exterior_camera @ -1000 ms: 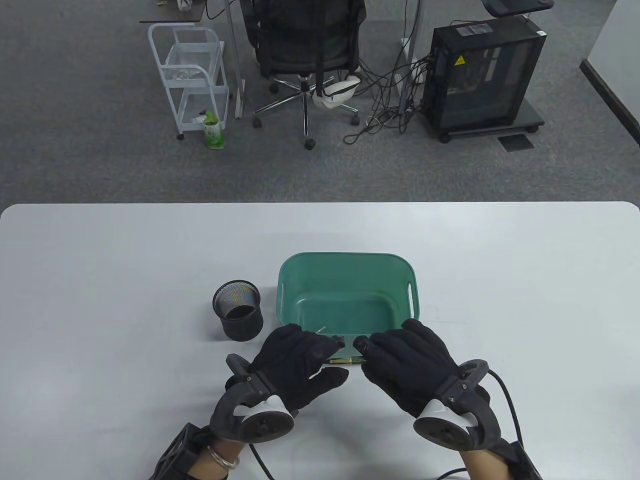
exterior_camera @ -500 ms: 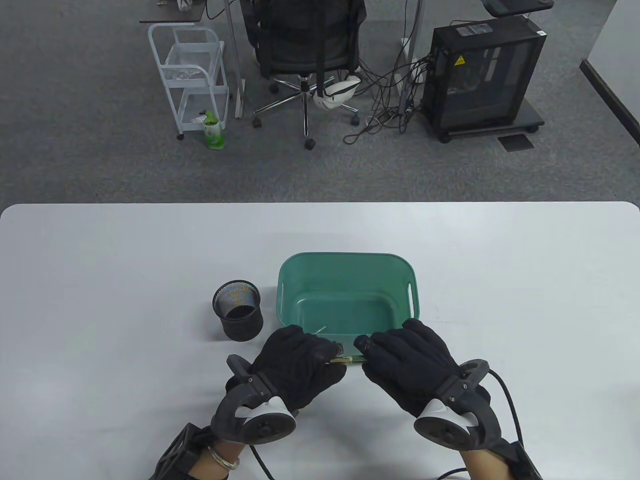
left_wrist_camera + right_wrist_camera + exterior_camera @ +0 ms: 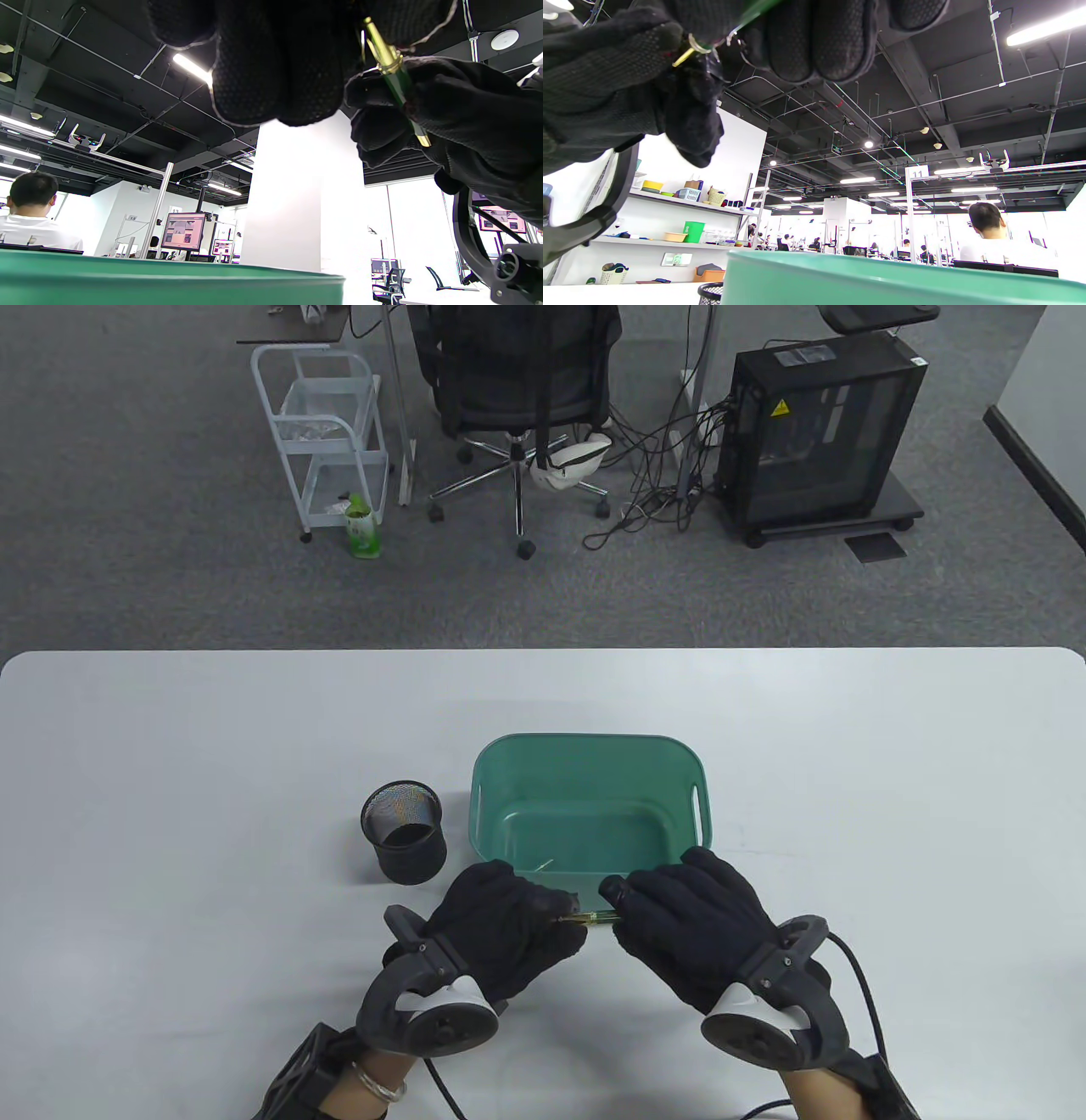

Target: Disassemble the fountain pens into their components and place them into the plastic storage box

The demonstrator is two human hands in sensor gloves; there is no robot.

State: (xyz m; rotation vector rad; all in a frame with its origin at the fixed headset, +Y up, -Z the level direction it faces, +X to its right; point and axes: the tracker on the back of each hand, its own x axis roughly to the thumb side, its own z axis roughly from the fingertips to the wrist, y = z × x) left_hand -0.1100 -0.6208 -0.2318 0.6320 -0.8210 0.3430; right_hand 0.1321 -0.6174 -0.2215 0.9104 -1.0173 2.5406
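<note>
**Green pen held between two gloved hands at the box's near rim**

Green and gold, the fountain pen (image 3: pixel 594 917) lies crosswise between both hands in the table view, just above the white table (image 3: pixel 170 780) and just in front of the near rim of the green plastic storage box (image 3: pixel 585 780). The left hand (image 3: pixel 501 925) curls its fingers round the pen's left end; the right hand (image 3: pixel 687 925) curls round the right end. A thin, pale piece lies inside the box near its front left corner; what it is cannot be told. A black mesh pen cup (image 3: pixel 404 831) stands just left of the box.

From the left wrist view, the left hand's fingers close on the gold section of the pen (image 3: pixel 394 80), while the right hand (image 3: pixel 458 123) wraps the green barrel.

From the right wrist view, the right hand's fingers (image 3: pixel 814 38) grip the green barrel, and the left hand (image 3: pixel 619 84) pinches the gold end (image 3: pixel 685 55). The box's rim (image 3: pixel 882 275) fills the lower edge.
</note>
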